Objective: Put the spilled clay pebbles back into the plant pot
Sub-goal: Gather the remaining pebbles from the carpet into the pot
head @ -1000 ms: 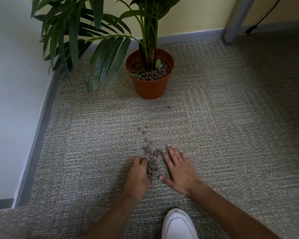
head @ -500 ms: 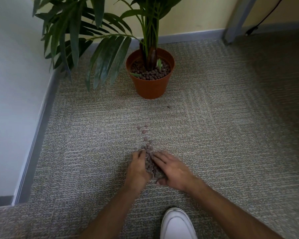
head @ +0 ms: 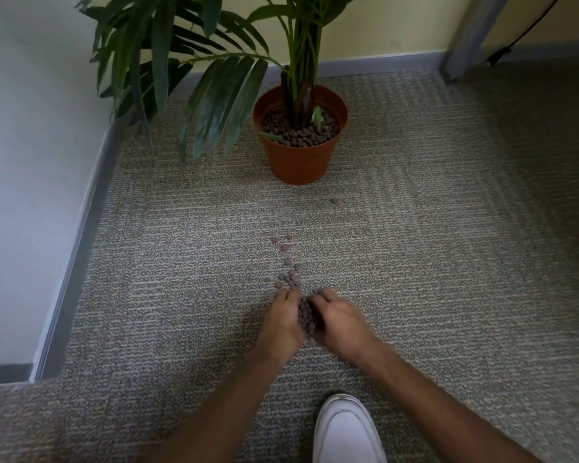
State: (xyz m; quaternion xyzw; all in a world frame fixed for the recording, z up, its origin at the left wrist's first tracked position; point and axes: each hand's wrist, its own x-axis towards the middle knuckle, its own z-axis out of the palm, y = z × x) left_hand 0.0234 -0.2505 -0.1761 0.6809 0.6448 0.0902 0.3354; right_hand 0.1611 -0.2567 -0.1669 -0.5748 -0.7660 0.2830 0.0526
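1. Brownish clay pebbles (head: 305,317) sit heaped on the grey carpet (head: 432,262) between my 2 hands, in the lower middle of the head view.
2. My left hand (head: 281,320) is curled around the left side of the heap, fingers bent in against the pebbles and cupping them.
3. My right hand (head: 340,320) mirrors it on the right side, fingers curled inward over the pebbles; the fingertips of both hands nearly meet at the far end of the heap.
4. More loose pebbles (head: 290,279) lie just beyond my fingertips, thinning into a short scattered trail (head: 283,245) that runs toward the pot.
5. 1 stray pebble (head: 333,201) lies apart from the trail, near the base of the pot.
6. The orange plant pot (head: 301,158) stands upright on the carpet, well apart from my hands, filled with pebbles around the stems of a green palm-like plant (head: 214,88).
7. A white shoe (head: 346,432) shows at the bottom edge between my forearms.
8. A pale wall with a grey skirting board (head: 77,248) runs along the left.
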